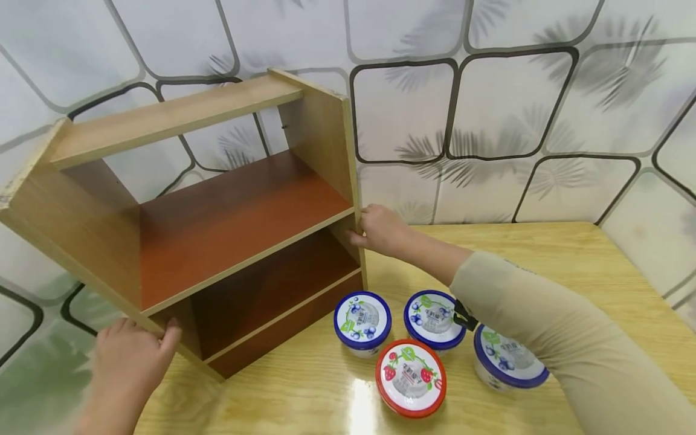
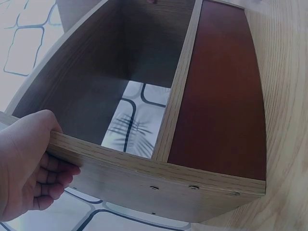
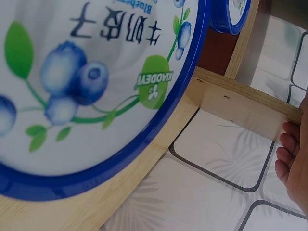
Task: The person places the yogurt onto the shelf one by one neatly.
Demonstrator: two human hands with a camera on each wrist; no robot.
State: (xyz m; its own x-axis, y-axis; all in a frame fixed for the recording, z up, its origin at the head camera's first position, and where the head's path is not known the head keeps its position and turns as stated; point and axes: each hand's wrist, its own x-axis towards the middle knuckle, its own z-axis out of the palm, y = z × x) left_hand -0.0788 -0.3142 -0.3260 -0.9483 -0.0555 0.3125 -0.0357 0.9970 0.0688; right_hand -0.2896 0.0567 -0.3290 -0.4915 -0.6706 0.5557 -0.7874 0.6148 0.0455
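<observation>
A small wooden shelf unit (image 1: 244,217) with reddish-brown boards stands on the table at the left in the head view, angled toward the right. My left hand (image 1: 130,356) grips the front edge of its left side panel, low down. In the left wrist view, the thumb (image 2: 48,120) lies inside the panel (image 2: 130,168) and the curled fingers outside. At the opposite panel, my right hand (image 1: 383,231) holds the front edge near the middle board. The right wrist view shows the fingers (image 3: 286,144) of that hand against the panel's outer face.
Right of the shelf, three blue-lidded tubs (image 1: 363,320) with blueberry pictures and one red-lidded strawberry tub (image 1: 410,377) stand on the light wooden table (image 1: 544,260). My right sleeve (image 1: 544,314) passes above the rightmost blue-lidded tub (image 1: 502,356). A patterned wall covering (image 1: 402,115) rises behind.
</observation>
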